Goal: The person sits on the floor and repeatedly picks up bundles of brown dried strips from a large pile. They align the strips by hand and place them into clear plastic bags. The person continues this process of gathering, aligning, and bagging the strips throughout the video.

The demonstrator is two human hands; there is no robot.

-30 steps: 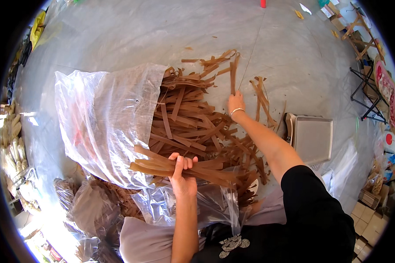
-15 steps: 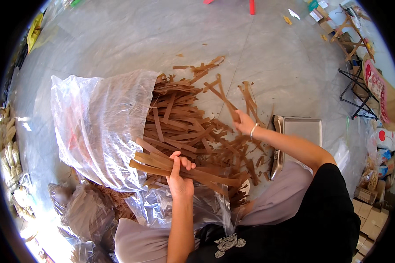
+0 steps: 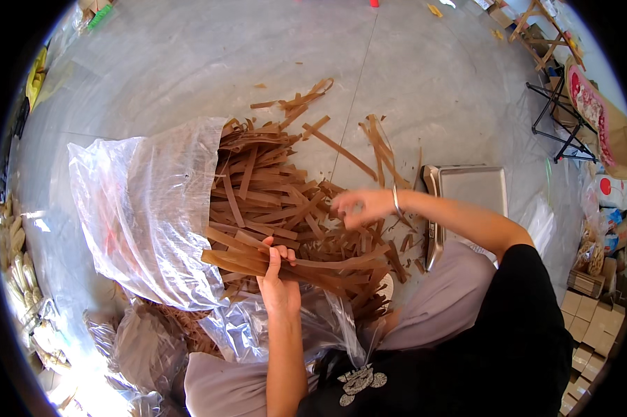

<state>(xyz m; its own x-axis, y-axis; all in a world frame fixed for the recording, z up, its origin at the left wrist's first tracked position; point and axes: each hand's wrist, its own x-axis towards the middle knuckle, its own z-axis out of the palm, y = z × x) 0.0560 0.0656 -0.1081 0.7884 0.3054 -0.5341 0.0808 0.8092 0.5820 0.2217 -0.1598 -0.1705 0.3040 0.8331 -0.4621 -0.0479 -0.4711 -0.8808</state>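
My left hand (image 3: 278, 278) is closed round a bunch of long flat brown strips (image 3: 226, 260), which stick out to both sides of it. My right hand (image 3: 360, 207) hovers above the right side of a heap of similar brown strips (image 3: 258, 174); its fingers are bent but apart, a little blurred, and I see nothing held in them. The heap spills from the mouth of a large clear plastic bag (image 3: 146, 201) lying on its side. Loose strips (image 3: 344, 154) lie on the floor beyond my right hand.
A flat metal-topped scale (image 3: 473, 191) stands right of the heap by my knee. Dark plastic bags (image 3: 143, 340) sit at the lower left. A folding chair (image 3: 581, 111), a wooden stand (image 3: 546, 35) and cardboard boxes (image 3: 595, 326) line the right side.
My right hand has let go of the strips it held, which now lie on the floor, and has moved left and nearer over the heap. My left hand still holds its bunch.
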